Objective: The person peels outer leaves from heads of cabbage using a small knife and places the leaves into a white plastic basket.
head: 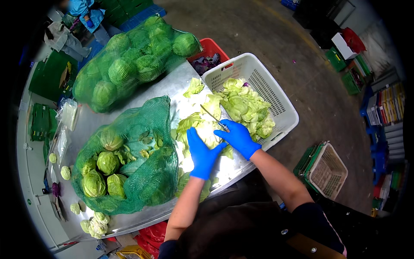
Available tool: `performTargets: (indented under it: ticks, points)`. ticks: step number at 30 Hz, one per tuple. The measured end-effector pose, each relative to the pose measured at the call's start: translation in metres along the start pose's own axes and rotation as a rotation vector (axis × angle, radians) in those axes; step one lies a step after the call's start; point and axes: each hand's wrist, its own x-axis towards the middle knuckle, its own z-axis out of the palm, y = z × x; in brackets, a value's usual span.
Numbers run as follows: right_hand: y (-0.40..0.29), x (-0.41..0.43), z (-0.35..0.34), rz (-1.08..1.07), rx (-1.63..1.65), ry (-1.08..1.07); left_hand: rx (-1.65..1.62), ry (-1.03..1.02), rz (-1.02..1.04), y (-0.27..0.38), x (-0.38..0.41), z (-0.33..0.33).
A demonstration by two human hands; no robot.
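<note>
On the metal table lies a pale cabbage head (207,133) with loose outer leaves around it. My left hand (202,155), in a blue glove, rests against its near side with the thumb and fingers spread. My right hand (238,137), gloved too, is closed around the handle of a knife (210,113) at the cabbage's right side, the blade pointing away to the upper left. To the left, an opened green mesh sack (152,181) holds several cabbages (108,163). Trimmed leaves (245,106) fill part of a white plastic crate (288,121) at the table's right edge.
A full mesh sack of cabbages (129,64) lies on the table's far side. Behind the white crate is a red crate (215,45) with purple leaves. Small cabbages (97,226) lie at the near left corner. Stacked crates (326,171) stand on the right floor; two people are at upper left.
</note>
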Motion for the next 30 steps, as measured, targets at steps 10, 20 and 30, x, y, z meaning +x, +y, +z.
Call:
performTargets:
  ticks: [10, 20, 30]
  points:
    - [-0.011, -0.033, 0.001, -0.250, -0.579, 0.005, 0.094, -0.127, -0.152, 0.000, 0.036, -0.014]
    - [-0.013, 0.006, 0.009, -0.209, -0.443, 0.088, 0.105, -0.101, -0.233, 0.012, 0.026, -0.011]
    - [0.035, 0.039, 0.007, 0.081, -0.045, 0.126, -0.208, 0.004, 0.000, -0.018, -0.020, -0.012]
